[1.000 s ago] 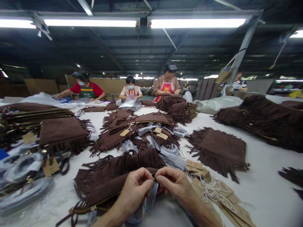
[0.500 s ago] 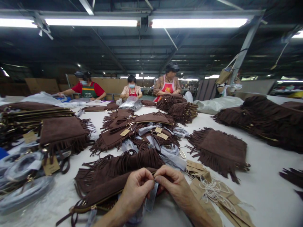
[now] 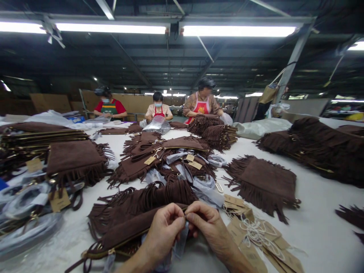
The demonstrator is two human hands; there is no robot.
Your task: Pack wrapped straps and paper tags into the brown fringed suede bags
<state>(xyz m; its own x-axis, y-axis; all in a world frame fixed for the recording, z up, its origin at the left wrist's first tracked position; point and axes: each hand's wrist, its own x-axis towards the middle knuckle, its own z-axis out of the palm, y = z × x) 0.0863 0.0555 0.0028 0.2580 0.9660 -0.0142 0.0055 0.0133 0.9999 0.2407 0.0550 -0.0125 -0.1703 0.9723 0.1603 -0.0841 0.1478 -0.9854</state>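
Note:
A dark brown fringed suede bag (image 3: 127,223) lies in front of me with its brass zipper edge towards me. At its right end, my left hand (image 3: 166,229) and my right hand (image 3: 204,223) meet, fingertips pinched together. The small piece between the fingertips is too hidden to name. Below the fingers hangs a plastic-wrapped strip (image 3: 180,242). Close to my right hand lie tan paper tags (image 3: 256,242) with white strings (image 3: 260,233). Just beyond the bag is a heap of plastic-wrapped straps (image 3: 204,185).
Tagged fringed bags (image 3: 182,144) are heaped mid-table. Another bag (image 3: 267,180) lies to the right, near a large pile (image 3: 321,148). On the left are stacked bags (image 3: 42,138) and wrapped coiled straps (image 3: 28,231). Three people work across the white table (image 3: 315,223).
My hands stay pinched together at the bag's end, with barely any shift. Across the table, the person on the left has drawn an outstretched arm in.

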